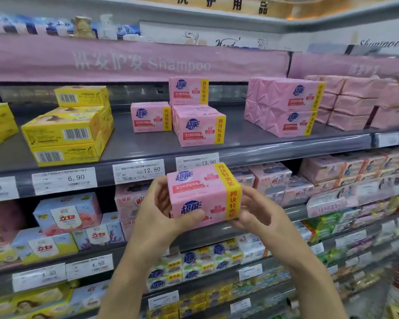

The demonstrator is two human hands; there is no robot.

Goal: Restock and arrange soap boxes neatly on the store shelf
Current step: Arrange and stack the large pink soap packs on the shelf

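Just below the grey shelf (240,143), we hold a pink soap pack (203,194) in front of the price tags (138,173). Of our hands, the left hand (161,212) wraps its left end, thumb on the front face, and the right hand (260,212) grips the yellow-banded end. Matching pink packs (198,127) stand on that shelf, with yellow boxes (67,132) stacked to their left.

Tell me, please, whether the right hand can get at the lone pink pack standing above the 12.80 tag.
Probably not yet: the right hand and left hand both hold a pink soap pack. Otherwise the way looks free, with bare shelf before the lone pack.
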